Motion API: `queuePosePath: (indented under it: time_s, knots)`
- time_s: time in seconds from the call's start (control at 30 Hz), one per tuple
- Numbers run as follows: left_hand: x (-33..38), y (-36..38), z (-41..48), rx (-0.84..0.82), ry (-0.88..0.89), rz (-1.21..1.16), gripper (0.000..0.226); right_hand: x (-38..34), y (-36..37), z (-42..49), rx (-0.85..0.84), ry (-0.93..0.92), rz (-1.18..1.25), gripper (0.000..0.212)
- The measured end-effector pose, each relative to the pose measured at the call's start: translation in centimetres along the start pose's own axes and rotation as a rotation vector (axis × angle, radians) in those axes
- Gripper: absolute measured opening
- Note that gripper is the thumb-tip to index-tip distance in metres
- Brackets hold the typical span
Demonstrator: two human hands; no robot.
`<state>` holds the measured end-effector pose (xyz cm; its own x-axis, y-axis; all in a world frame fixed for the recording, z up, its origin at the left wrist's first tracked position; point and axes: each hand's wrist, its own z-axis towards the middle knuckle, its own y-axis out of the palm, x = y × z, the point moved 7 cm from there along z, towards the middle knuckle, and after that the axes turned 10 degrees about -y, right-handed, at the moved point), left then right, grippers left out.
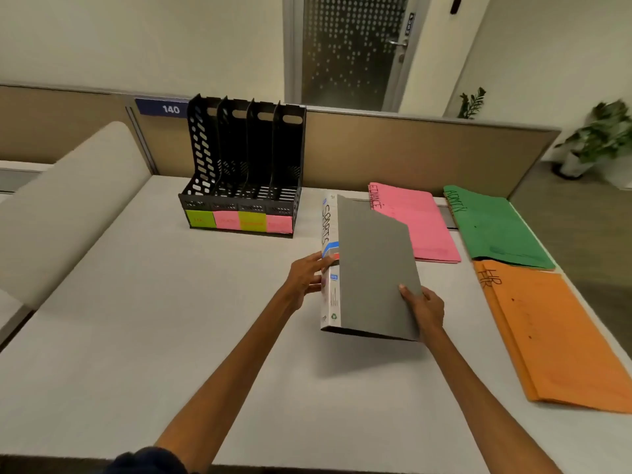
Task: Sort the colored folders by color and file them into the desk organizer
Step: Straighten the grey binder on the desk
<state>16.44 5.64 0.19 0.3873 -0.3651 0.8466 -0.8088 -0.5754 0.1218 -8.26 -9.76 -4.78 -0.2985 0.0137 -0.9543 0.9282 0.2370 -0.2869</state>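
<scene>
Head view: left hand gripping spine, right hand pinching corner of grey card binder; corner-only pinch, could swing open.

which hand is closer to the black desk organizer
Left. The left hand, gripping the grey binder by its white spine, is in front and right of the black plastic desk organizer; the right hand, at the binder's lower corner, is farther right.

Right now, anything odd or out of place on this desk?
The grey SPORTS binder, held by the left hand and right hand, is the odd one: thick, beside flat pink folder, green folder and orange folder. The organizer's tags show only green and pink. Nothing spilled.
</scene>
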Motion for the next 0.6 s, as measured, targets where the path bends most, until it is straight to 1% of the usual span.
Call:
queuePosePath:
  time_s: [0.13, 0.2, 0.3, 0.4, 0.5, 0.6]
  knots:
    - [-2.4, 4.1, 1.0, -0.03, -0.054, -0.001, 0.043, 0.8, -4.9, 0.4, 0.106, 0.028, -0.074, 0.066]
    - [-3.9, 6.2, 1.5, -0.041, -0.088, 0.0, 0.04, 1.3, -7.1, 0.4, 0.145, 0.039, -0.109, 0.071]
    - [-6.1, 9.1, 2.0, -0.044, -0.154, 0.021, 0.036, 2.5, -10.1, 0.4, 0.174, 0.062, -0.131, 0.068]
    - [-7.7, 10.9, 2.3, -0.035, -0.205, 0.047, 0.037, 3.9, -11.9, 0.4, 0.16, 0.096, -0.114, 0.059]
    - [-8.7, 12.7, 2.4, -0.058, -0.238, 0.124, 0.037, 4.8, -13.9, 0.5, 0.177, 0.116, -0.105, 0.049]
    - [-9.5, 14.0, 2.3, -0.068, -0.249, 0.182, 0.036, 5.5, -15.3, 0.7, 0.198, 0.125, -0.131, 0.053]
